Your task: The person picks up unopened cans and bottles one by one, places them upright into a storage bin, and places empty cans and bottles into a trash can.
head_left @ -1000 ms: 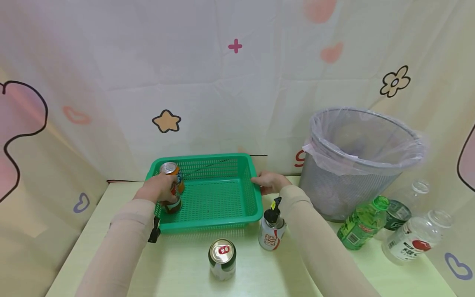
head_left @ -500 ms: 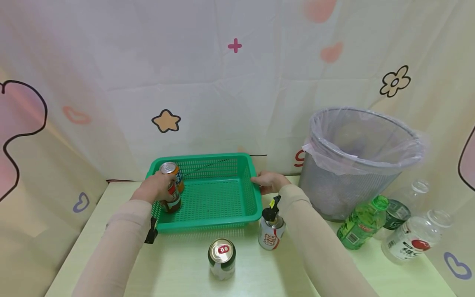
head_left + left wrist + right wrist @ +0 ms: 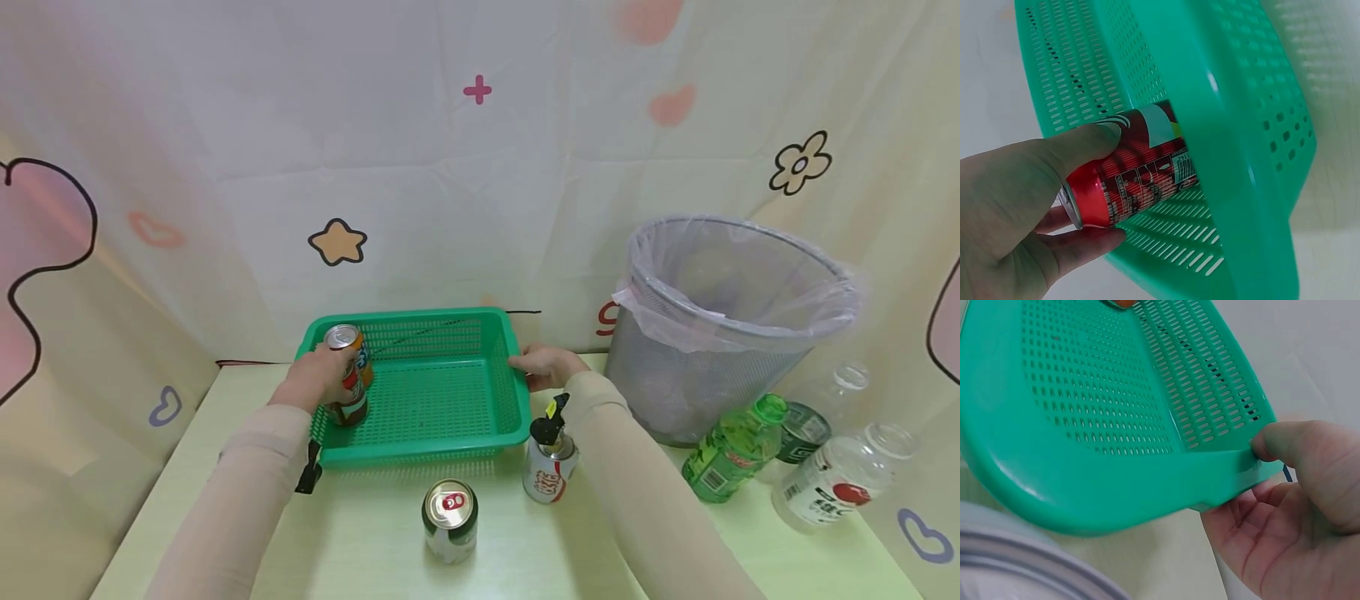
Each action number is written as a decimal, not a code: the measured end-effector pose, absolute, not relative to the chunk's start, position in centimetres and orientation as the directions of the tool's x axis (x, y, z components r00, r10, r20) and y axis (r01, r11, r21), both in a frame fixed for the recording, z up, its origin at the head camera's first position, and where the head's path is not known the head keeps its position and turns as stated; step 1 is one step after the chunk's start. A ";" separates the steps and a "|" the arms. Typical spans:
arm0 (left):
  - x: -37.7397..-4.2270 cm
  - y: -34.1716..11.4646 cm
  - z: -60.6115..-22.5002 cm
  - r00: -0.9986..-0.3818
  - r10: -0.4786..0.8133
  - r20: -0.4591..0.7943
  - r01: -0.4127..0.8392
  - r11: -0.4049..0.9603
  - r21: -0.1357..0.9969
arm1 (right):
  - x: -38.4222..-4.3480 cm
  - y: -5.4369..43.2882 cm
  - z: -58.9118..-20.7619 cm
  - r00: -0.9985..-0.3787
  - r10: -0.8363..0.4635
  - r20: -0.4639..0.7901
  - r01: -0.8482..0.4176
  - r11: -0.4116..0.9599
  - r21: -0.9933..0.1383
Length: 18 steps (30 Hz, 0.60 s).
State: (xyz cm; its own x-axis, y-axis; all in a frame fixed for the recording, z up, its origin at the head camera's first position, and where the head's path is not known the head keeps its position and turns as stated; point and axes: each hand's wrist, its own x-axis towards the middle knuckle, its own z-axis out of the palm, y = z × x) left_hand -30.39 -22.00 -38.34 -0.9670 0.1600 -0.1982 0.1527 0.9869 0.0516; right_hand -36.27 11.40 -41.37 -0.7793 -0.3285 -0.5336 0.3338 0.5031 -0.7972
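Your left hand (image 3: pixel 318 375) grips the red soda can (image 3: pixel 1147 156) near its top, thumb opposite fingers, inside the left end of the green plastic basket (image 3: pixel 427 450), beside an orange soda can (image 3: pixel 366 363). Your right hand (image 3: pixel 551 367) pinches the basket's right rim, thumb above, fingers below. Both arms reach forward, angling inward. The red can's long axis is roughly vertical; the basket's runs left to right.

By the left hand (image 3: pixel 318 373), one can (image 3: pixel 354 408) stands in the basket (image 3: pixel 435 404), a second can (image 3: pixel 367 367) just behind. Before the right hand (image 3: pixel 549 367) stands a third can (image 3: pixel 544 482), a fourth can (image 3: pixel 451 533) leftward; rightward, the bin (image 3: pixel 675 387), then bottles (image 3: pixel 731 458).
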 end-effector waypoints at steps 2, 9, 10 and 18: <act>-30.3 -21.9 -38.1 -0.966 0.155 -0.204 0.148 0.988 0.052 | -36.3 11.4 -41.3 -0.781 -0.329 -0.531 0.333 0.500 -0.800; -29.9 -22.2 -37.8 -0.970 0.152 -0.192 0.139 0.987 0.080 | -36.2 11.4 -41.5 -0.777 -0.333 -0.534 0.343 0.487 -0.803; -29.8 -22.4 -37.8 -0.971 0.159 -0.176 0.147 0.986 0.083 | -36.2 11.4 -41.5 -0.778 -0.330 -0.535 0.343 0.490 -0.801; -28.7 -23.2 -37.3 -0.973 0.217 -0.080 0.211 0.975 0.070 | -36.1 11.3 -41.3 -0.786 -0.323 -0.528 0.328 0.505 -0.798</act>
